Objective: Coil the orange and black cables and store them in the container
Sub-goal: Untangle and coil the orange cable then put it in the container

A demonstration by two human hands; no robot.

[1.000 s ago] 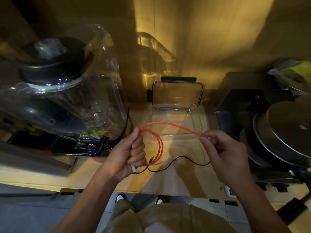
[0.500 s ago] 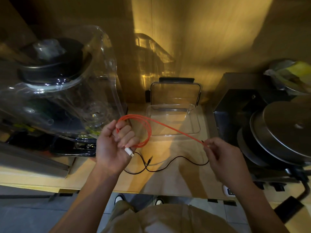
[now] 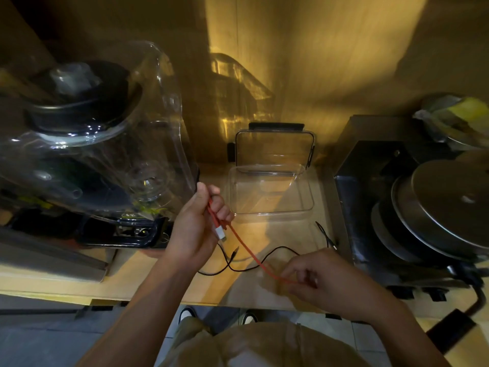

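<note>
Your left hand [image 3: 197, 229] is fisted around a bunch of the orange cable [image 3: 247, 249], gathered strands running through the grip with the white connector end [image 3: 220, 233] poking out below the fingers. From there a single orange strand runs down and right, taut, to your right hand [image 3: 330, 280], which pinches it between thumb and fingertips; that hand is motion-blurred so the exact finger placement is hard to read. Both hands sit above the wooden counter [image 3: 158, 276]. The black cable [image 3: 267, 256] lies loose on the counter under the orange strand, uncoiled, wandering from near your left wrist to its far end by the dark appliance [image 3: 370, 197] on the right; neither hand touches it. The clear container [image 3: 271, 214] sits open on the counter just behind your left hand, with its lid [image 3: 274, 149] standing upright against the back wall; nothing from either cable is in it. Big clear blender jar [image 3: 105, 144] at left, close to your left knuckles. Stacked metal lids [image 3: 444, 207] at far right.
</note>
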